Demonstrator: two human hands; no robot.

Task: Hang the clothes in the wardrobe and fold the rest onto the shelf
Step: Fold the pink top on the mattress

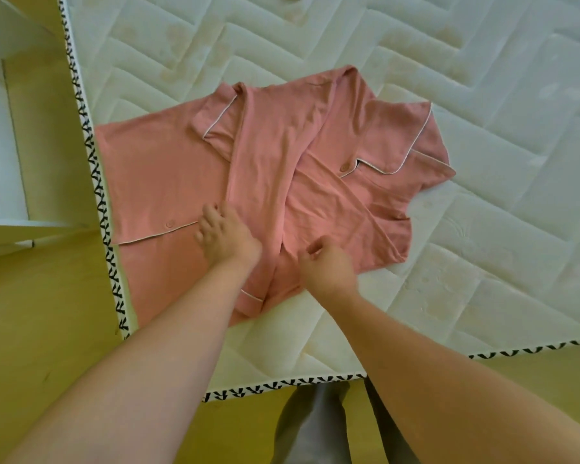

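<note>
A pink pyjama shirt (168,169) with white piping lies spread on the white quilted mattress (482,78), collar to the right and hem toward the left edge. One long sleeve is folded across its front. My left hand (223,236) rests on the shirt near the middle of the placket, its fingers fairly straight against the cloth. To its right, my right hand (327,266) has its fingers curled at the shirt's lower edge; whether it pinches the fabric is unclear.
The mattress corner, trimmed with a black-and-white pattern (282,385), points toward me. White furniture panels (4,128) stand at the left over a yellowish wooden floor (47,313). My grey trouser legs (312,426) show below the mattress edge.
</note>
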